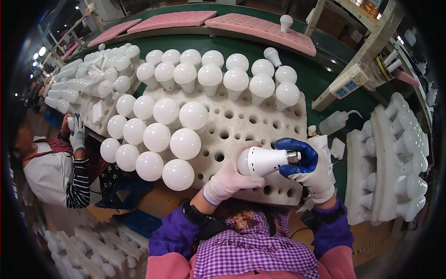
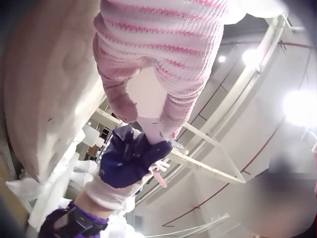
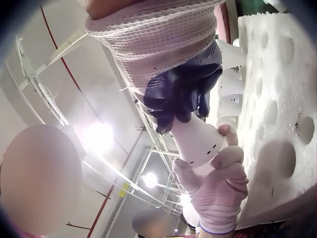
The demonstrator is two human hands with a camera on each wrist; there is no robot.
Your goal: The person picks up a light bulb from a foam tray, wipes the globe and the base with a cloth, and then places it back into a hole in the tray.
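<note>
Over the near part of the white foam board (image 1: 239,124), we had one light bulb (image 1: 262,161) lying sideways in the air between two gloved hands, its round end to the left and its metal cap (image 1: 293,157) to the right. Our left hand (image 1: 233,179) gripped the round end, thumb and fingers curled about it, while our right hand (image 1: 310,167) gripped the narrow end, blue-coated fingers bent round the cap. We judged a slip the chief danger: the dome looked smooth, the knit glove might give little hold, and if the right fingers let go too soon, the bulb could tip out onto the board or over its near edge. Twisting the cap harder than the left hand could resist might do the same. To the left, a cluster of bulbs (image 1: 178,175) stood close together near our left sleeve (image 1: 169,232), so a wide swing of that arm could knock neighbours together and crack one. Beyond the crowded far row (image 1: 236,80), we saw a loose bulb (image 1: 272,56) tilted at the right; a careless reach might set it rolling.
</note>
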